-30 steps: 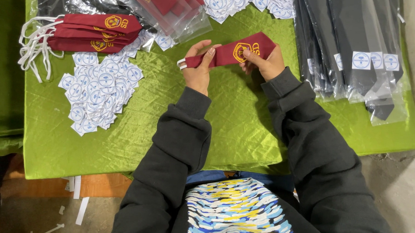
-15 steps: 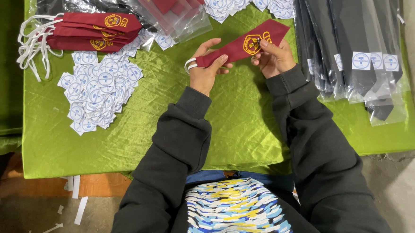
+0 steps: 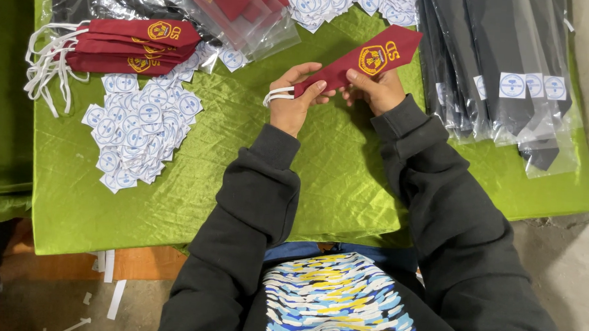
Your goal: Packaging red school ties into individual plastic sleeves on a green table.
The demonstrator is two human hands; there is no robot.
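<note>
Both hands hold a maroon tie [image 3: 353, 66] with a yellow crest above the green cloth [image 3: 241, 156]: the left hand [image 3: 294, 98] has its fingers pinched on the narrow end, with its white loop, and the right hand [image 3: 376, 89] has its fingers clamped under the middle. The wide end points toward 2 o'clock. At 9 o'clock lies a heap of round white stickers [image 3: 138, 130], at 10 o'clock a stack of maroon ties [image 3: 129, 43], and at 3 o'clock bagged dark ties [image 3: 502, 55].

Both hands hold a maroon tie [image 3: 360, 61] above the green cloth [image 3: 172, 193]: the left hand [image 3: 292, 103] pinches its narrow end, the right hand [image 3: 378, 90] supports the middle. White stickers [image 3: 138, 130] lie nearby.
</note>
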